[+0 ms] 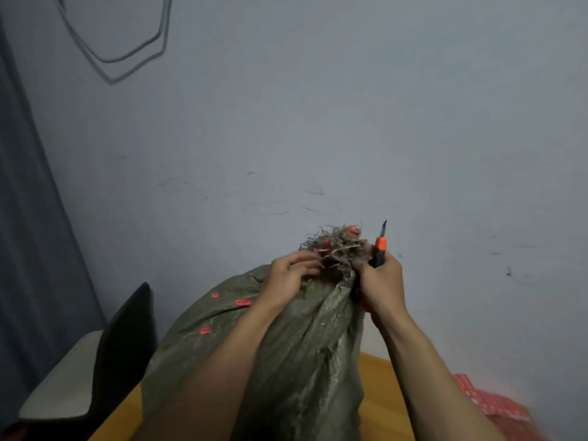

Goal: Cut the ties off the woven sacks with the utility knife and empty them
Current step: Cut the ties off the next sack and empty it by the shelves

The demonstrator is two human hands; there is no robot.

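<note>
Now R hand [383, 280] fists knife [379, 249] upright, L hand [291, 272] picks sack [286, 345] neck.

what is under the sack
A yellow-orange surface shows on both sides of the sack, which seems to rest on it. The sack itself covers whatever lies directly beneath.

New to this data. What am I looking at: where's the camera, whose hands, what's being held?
No robot here. One wide-angle camera sits on a person's head, looking forward and down, so you see their own two bare hands. An olive woven sack rises in front of them, over an orange-brown surface, with a grey wall behind. The left hand curls its fingers into the sack's frayed top. The right hand grips an orange and black utility knife, blade out and pointing up, beside that top. Something red lies lower right.
</note>
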